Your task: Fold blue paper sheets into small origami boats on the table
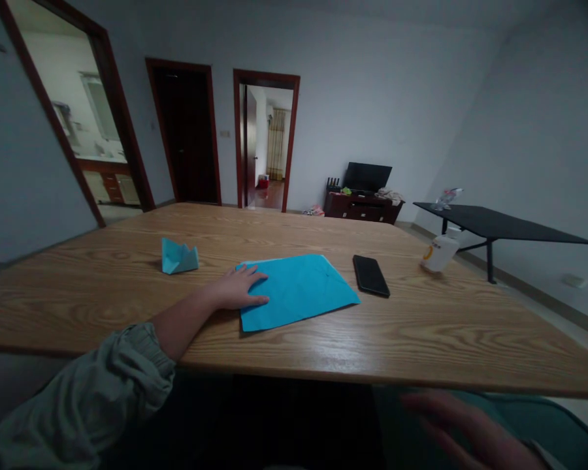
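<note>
My left hand (242, 288) lies flat with spread fingers on the left edge of a blue sheet of paper (298, 292). The paper rests on the wooden table, and its right side tapers to a point with a fold line near the upper right corner. My right hand (463, 421) hangs below the table's front edge, dim and slightly blurred, its fingers stretched out with nothing seen in them. A small folded light-blue paper piece (179, 257) stands on the table to the left of my left hand.
A black smartphone (371, 275) lies right of the paper on the table (421, 333). Farther right stands a white bottle (440, 251). Beyond are a black table (500, 220), a television (367, 177) on a dark cabinet (360, 207), and doorways along the walls.
</note>
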The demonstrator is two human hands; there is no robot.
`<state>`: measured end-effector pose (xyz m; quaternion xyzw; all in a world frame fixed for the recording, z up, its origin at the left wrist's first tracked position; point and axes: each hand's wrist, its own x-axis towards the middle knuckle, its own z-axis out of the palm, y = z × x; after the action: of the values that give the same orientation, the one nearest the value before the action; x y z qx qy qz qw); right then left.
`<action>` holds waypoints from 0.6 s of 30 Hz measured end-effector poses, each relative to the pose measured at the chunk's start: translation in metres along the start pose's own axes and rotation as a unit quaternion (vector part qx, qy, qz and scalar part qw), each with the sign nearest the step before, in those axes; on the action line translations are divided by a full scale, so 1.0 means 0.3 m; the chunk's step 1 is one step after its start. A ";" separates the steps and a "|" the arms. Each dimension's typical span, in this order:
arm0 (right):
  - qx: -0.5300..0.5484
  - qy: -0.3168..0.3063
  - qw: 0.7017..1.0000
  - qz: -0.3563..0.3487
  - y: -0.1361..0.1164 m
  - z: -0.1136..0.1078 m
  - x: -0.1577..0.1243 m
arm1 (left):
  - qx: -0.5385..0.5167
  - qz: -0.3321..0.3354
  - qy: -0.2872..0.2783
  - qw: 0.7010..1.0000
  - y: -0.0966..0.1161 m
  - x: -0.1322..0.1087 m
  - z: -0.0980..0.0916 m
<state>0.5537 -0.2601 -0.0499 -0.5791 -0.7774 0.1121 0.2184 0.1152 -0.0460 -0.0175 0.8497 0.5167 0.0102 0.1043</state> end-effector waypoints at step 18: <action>-0.180 0.012 0.979 -0.092 -0.129 0.066 0.558 | -0.002 -0.028 0.015 0.999 -0.006 0.014 -0.002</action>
<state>0.4723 -0.1115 -0.0156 -0.5365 -0.8320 -0.0570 0.1294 0.1157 -0.0414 -0.0175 0.8343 0.5420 0.0210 0.0986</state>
